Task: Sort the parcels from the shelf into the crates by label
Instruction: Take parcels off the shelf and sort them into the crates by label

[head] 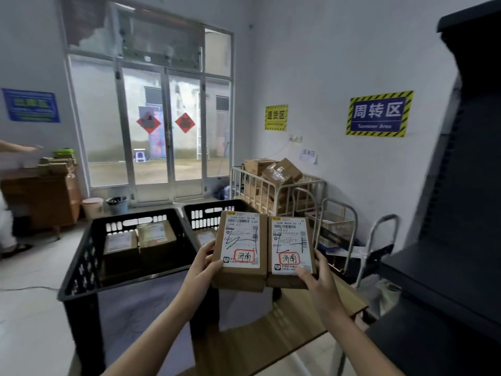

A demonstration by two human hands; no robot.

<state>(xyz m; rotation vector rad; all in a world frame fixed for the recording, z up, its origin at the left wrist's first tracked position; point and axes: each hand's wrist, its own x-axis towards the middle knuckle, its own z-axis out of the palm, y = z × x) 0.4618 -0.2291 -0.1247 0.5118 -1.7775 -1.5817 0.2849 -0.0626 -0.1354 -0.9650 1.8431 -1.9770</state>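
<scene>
I hold two small brown cardboard parcels side by side, labels facing me. My left hand (202,267) grips the left parcel (240,251) at its lower left edge. My right hand (318,278) grips the right parcel (290,252) at its lower right corner. Both white labels carry a red-boxed handwritten mark. Behind them stand two black plastic crates: the left crate (78,270) holds two brown parcels (141,244), and the right crate (206,213) shows one parcel, mostly hidden by my hands. A dark shelf (455,240) rises at the right.
The crates rest on a wooden table (273,335). A white wire cage (271,191) of cardboard boxes, metal frames and a hand trolley (379,240) crowd the back right. A wooden desk (40,196) and part of another person are at the left. Glass doors are behind.
</scene>
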